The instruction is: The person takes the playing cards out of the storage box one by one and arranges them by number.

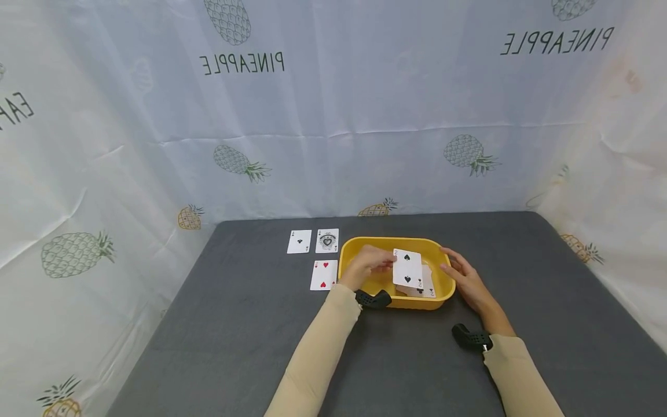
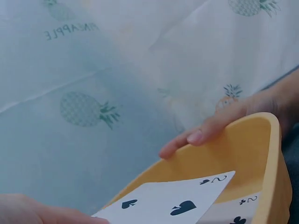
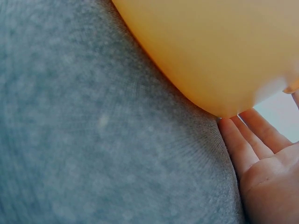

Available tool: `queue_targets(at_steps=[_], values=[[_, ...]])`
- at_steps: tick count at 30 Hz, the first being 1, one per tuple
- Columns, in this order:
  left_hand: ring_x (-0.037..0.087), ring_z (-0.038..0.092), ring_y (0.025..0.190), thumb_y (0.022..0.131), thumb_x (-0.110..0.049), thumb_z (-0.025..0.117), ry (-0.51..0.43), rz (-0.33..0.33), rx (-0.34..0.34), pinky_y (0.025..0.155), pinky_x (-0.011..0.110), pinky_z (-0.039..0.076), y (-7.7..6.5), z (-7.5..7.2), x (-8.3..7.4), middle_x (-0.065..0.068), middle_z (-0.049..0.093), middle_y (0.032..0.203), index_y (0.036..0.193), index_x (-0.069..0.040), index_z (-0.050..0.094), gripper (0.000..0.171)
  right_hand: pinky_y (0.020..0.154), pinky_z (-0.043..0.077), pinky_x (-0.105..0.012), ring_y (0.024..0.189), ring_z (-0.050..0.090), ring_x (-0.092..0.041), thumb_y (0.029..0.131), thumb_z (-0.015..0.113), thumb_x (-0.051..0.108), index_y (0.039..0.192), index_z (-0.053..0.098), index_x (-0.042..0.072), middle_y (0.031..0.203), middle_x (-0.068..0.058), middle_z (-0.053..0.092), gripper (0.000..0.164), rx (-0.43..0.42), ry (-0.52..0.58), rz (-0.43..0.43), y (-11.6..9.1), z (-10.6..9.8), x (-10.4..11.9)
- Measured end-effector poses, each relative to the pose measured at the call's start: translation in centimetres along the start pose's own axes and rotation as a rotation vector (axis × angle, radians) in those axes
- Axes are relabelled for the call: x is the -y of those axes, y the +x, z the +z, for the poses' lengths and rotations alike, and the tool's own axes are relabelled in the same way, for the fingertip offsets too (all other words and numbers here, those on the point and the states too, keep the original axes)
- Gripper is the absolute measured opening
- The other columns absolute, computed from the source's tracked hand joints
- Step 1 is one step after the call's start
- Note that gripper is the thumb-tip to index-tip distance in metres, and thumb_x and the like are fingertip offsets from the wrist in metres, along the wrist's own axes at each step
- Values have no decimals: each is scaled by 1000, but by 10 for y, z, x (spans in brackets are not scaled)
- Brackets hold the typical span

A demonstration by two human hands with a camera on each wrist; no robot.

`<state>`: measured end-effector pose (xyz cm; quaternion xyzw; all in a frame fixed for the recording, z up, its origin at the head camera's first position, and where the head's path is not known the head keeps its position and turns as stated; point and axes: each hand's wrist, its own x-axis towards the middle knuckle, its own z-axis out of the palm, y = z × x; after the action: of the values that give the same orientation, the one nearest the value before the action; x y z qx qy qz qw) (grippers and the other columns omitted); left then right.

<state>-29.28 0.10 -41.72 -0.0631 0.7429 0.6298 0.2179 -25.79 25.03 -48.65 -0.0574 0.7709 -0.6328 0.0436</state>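
Note:
My left hand [image 1: 369, 265] reaches over the yellow plastic basin [image 1: 383, 241] and pinches a two of spades playing card [image 1: 407, 268] by its left edge. The card's face is turned up and overlaps other cards [image 1: 429, 285] lying in the basin; a club shows on one of them [image 2: 238, 219]. At the basin's right end, my right hand [image 1: 468, 284] holds the wall, its thumb over the rim and its fingers [image 3: 239, 144] against the outside. In the left wrist view only part of my left hand [image 2: 42, 212] appears, at the card's near corner.
Left of the basin, three cards lie face up on the dark grey table [image 1: 250, 313]: an ace of clubs [image 1: 299, 241], a card with an ornate emblem [image 1: 327, 240] and a two of hearts [image 1: 323, 274]. A pineapple-print curtain [image 1: 333, 104] hangs behind and at both sides.

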Motion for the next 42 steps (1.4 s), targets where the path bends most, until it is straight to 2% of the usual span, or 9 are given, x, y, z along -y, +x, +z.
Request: queue_targets(at_steps=[4,10,16,21,26,36,42], values=[[10,60,67,87,-11,69,-19,24,5,85,27,59,-4,-11,-3,2,65,80,103,2,72,21,81,47,-5,98,49,15,101,49,29,152,22,12,153,-32,25,61,-1,-4,2,0,0,0],[6,60,66,88,-11,68,-10,55,4,74,20,59,-12,-31,-8,-2,62,76,112,4,68,28,81,49,-6,98,51,15,101,49,29,153,22,12,152,-32,27,60,-1,7,-10,0,0,-1],[5,60,67,89,-11,67,-11,91,-34,87,28,59,-22,-53,-6,-2,62,78,114,5,67,30,81,49,-6,98,51,14,101,49,29,152,22,12,152,-33,27,61,2,9,-7,0,1,0],[7,61,73,89,-13,66,2,101,-82,81,23,59,-28,-67,-4,3,67,89,116,3,67,31,81,49,-6,98,52,13,101,49,28,152,23,12,151,-33,27,60,-1,17,-11,0,0,0],[8,62,78,89,-13,66,17,108,-129,80,22,58,-32,-80,2,12,70,106,117,3,66,32,81,50,-7,98,52,13,101,48,28,152,22,12,151,-33,27,59,9,26,-15,-1,0,-1],[5,61,70,89,-6,64,-92,147,-217,69,18,56,-35,-116,20,6,68,90,120,11,61,36,81,49,-7,98,51,14,101,49,29,152,22,11,152,-33,27,60,6,17,-7,-1,-1,-1],[3,60,70,89,-9,64,-85,126,-240,69,16,54,-35,-138,30,1,67,85,123,11,59,40,81,50,-7,98,52,14,101,49,29,152,22,11,152,-33,27,60,8,14,-6,-1,-1,-1]])
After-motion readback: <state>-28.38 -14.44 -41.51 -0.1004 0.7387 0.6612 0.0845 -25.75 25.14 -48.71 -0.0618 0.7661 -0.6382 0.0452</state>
